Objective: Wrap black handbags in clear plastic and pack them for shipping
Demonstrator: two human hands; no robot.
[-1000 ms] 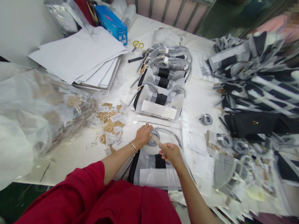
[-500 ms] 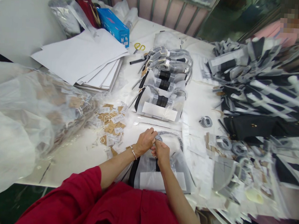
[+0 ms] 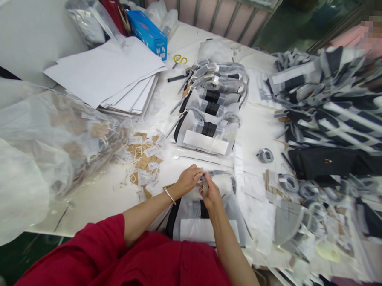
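Right hand (image 3: pixel 212 194) had a gray strip (image 3: pixel 205 187) pinched just beyond the wrapped bag (image 3: pixel 194 210), length pointing bagward, but couldn't tell what left hand (image 3: pixel 189 180) gripped tbh.

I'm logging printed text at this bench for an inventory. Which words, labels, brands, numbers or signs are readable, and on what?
None can be read with certainty.
Blue box: pink and white print, too small and blurred to read.
Brown tags and white labels among them: marks too small to read.
Pale strip at the right hand: no print can be made out.
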